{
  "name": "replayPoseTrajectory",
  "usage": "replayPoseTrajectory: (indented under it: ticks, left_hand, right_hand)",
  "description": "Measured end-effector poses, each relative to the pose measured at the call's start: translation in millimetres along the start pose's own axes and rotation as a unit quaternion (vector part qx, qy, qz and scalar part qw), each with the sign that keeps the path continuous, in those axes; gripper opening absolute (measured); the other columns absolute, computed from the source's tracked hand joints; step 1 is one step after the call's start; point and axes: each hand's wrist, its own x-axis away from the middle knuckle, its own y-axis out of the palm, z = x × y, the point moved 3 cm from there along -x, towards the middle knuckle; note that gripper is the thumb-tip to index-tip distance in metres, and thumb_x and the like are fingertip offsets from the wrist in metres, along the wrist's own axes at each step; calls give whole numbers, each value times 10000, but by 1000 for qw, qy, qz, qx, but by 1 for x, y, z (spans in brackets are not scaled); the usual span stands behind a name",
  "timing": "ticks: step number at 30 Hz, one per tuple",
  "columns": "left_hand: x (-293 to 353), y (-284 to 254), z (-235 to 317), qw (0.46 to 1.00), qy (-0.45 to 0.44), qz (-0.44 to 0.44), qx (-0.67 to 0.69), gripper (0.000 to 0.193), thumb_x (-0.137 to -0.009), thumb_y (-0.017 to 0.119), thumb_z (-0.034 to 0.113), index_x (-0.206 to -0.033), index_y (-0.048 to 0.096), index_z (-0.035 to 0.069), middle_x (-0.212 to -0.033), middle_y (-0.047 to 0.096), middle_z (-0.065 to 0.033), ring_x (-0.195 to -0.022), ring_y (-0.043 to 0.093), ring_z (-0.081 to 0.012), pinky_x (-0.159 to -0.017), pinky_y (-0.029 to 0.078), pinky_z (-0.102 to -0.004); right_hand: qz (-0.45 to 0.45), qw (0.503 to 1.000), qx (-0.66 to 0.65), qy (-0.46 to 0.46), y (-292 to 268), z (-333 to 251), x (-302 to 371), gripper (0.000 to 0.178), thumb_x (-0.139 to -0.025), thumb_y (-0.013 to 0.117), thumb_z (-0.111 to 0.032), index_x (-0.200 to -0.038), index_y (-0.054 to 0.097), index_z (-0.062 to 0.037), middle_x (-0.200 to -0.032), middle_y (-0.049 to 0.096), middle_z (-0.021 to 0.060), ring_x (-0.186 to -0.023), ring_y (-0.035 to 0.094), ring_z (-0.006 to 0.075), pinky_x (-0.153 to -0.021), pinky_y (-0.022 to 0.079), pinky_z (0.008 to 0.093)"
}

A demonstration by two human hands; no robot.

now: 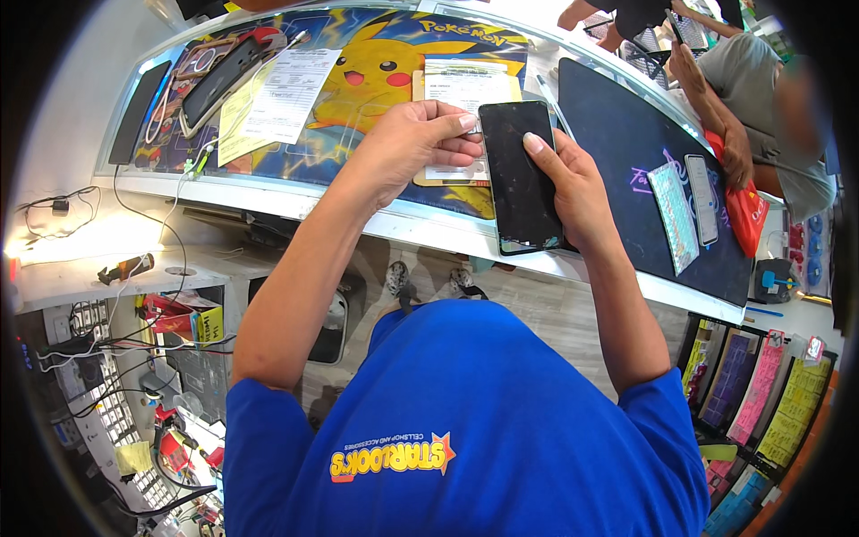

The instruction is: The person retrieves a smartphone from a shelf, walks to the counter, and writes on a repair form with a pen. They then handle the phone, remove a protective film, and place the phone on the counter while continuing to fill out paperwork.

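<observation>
A black smartphone (pixel 517 197) with a dark screen is in my right hand (pixel 580 188), thumb across its face and fingers behind its right edge. The lower edge of the phone looks scuffed or cracked. Beside the phone's upper left edge, my left hand (pixel 413 148) is closed in a pinch, thumb against forefinger. Whatever sits between those fingertips is too small to make out. Under my hands a printed form (pixel 465 82) lies on a yellow pad (pixel 516 89), partly covered by the phone and my left hand.
A cartoon-print mat (pixel 376 67) covers the glass counter. On its left lie paper slips (pixel 295 94), a phone in a case (pixel 219 85) and cables. A black mat (pixel 617 134) at right bears another phone (pixel 702 199) and a glittery case (pixel 673 217). A person (pixel 752 98) sits across the counter.
</observation>
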Motion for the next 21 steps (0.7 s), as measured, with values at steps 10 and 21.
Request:
replayPoseTrajectory:
  ticks: [10,21]
  left_hand:
    - [5,0,8,996,17,20,-88,293,-993,778,305,-1114,728,43,-987,738,-12,-893,680,-70,-771,507,-200]
    - [27,36,-16,822,185,184,-507,202,-919,816,316,-1004,788,135,-1203,664,-17,-1327,424,-290,-1150,243,-506]
  right_hand:
    - [-4,1000,-5,-2,-2,-3,2,374,-1106,633,-289,-1316,627,20,-1129,742,89,-931,696,88,-825,585,262]
    - [181,980,59,-53,-124,-39,34,332,-1094,652,-290,-1283,658,-17,-1045,753,48,-828,720,78,-740,592,236]
